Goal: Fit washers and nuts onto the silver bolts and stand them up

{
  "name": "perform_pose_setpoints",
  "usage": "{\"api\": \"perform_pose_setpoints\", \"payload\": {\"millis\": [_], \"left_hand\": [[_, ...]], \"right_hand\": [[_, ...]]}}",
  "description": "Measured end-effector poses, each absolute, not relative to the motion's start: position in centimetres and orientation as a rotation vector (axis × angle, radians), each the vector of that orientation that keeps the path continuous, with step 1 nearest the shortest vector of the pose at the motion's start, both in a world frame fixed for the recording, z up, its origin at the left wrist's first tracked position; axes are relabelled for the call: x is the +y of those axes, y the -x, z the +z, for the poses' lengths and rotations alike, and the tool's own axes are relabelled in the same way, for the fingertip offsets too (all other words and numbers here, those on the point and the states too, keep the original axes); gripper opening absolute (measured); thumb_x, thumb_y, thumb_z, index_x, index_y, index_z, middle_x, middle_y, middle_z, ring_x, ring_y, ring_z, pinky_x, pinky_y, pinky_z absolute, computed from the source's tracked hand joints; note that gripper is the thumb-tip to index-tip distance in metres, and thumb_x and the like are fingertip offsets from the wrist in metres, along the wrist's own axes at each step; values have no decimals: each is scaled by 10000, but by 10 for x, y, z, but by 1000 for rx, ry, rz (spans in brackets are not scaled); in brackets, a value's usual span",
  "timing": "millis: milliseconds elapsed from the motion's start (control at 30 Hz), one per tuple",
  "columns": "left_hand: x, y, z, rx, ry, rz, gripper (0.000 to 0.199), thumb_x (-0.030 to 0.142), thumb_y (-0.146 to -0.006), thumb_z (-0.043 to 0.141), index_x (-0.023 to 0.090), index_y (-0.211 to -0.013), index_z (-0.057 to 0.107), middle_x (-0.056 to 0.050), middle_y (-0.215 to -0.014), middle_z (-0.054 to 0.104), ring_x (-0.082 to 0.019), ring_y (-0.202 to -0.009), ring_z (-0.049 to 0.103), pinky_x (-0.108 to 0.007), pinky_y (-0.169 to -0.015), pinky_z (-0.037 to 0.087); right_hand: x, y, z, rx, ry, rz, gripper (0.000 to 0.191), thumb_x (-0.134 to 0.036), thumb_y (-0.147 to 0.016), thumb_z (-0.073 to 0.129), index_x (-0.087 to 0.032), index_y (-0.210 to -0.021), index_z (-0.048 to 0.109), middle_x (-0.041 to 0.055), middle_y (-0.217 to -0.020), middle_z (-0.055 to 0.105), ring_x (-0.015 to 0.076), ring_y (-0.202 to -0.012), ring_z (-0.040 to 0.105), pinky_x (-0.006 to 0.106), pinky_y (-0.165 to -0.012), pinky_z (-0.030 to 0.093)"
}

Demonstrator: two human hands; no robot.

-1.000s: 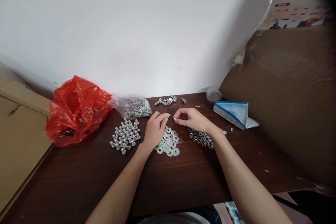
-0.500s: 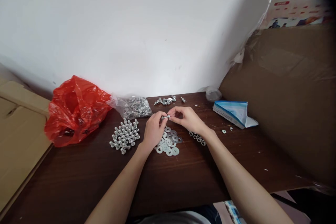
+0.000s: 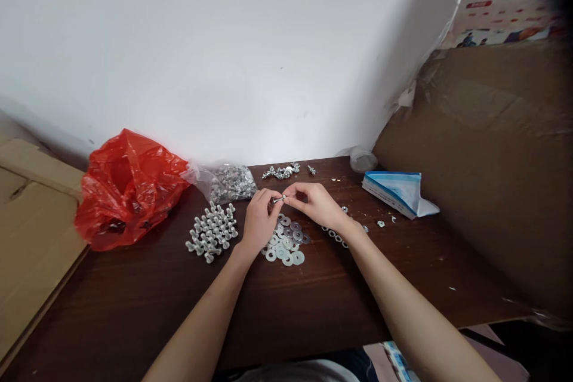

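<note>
Above a pile of flat washers (image 3: 286,242), my left hand (image 3: 262,218) pinches a small silver bolt (image 3: 278,199). My right hand (image 3: 313,203) closes its fingertips on the bolt's right end, around what looks like a nut. The fingertips of both hands almost meet. Left of my left hand, several bolts (image 3: 212,230) stand close together on the dark table. Several hex nuts (image 3: 332,233) lie partly hidden under my right wrist.
Assembled bolts (image 3: 282,172) lie near the wall. A clear bag of hardware (image 3: 233,183) and a red plastic bag (image 3: 129,191) are at left. A blue-white packet (image 3: 394,191), a clear round container (image 3: 363,159) and a large cardboard box (image 3: 483,161) stand at right.
Both hands have shifted slightly left with the bolt. My right forearm has moved a little, so that more nuts show on its far side.
</note>
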State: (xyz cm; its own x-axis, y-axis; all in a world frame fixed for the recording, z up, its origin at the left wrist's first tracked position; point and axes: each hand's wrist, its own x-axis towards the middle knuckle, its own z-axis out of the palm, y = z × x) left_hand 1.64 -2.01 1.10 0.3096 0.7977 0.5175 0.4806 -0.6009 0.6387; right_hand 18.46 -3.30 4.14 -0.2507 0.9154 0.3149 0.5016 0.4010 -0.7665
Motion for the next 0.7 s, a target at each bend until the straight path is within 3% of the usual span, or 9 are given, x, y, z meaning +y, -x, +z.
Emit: {"api": "perform_pose_setpoints", "payload": {"millis": [400,633,700], "left_hand": [[-24,-17,15,1105,-2310,1160,70,193,-865,520,191,-885,588,-25,-829,585,-163,-784,516,-274,-694,402],[-22,-18,15,1132,-2252,1197,70,205,-865,523,189,-874,590,-20,-818,581,-150,-739,500,-264,-671,395],[-22,-17,15,1130,-2254,1195,69,205,-865,523,190,-872,590,-20,-820,581,-149,-733,499,-263,-668,392]], "right_hand": [[-31,-177,35,-2029,1348,467,423,-418,-967,322,-195,-631,450,6,-637,530,129,-591,453,261,-575,304],[-35,-185,42,-1968,1217,639,288,-453,-912,450,-193,-845,553,17,-766,619,136,-665,526,251,-605,364],[-35,-185,42,-1993,1244,636,269,-434,-908,460,-191,-832,545,13,-732,604,134,-636,511,253,-589,357]]}}
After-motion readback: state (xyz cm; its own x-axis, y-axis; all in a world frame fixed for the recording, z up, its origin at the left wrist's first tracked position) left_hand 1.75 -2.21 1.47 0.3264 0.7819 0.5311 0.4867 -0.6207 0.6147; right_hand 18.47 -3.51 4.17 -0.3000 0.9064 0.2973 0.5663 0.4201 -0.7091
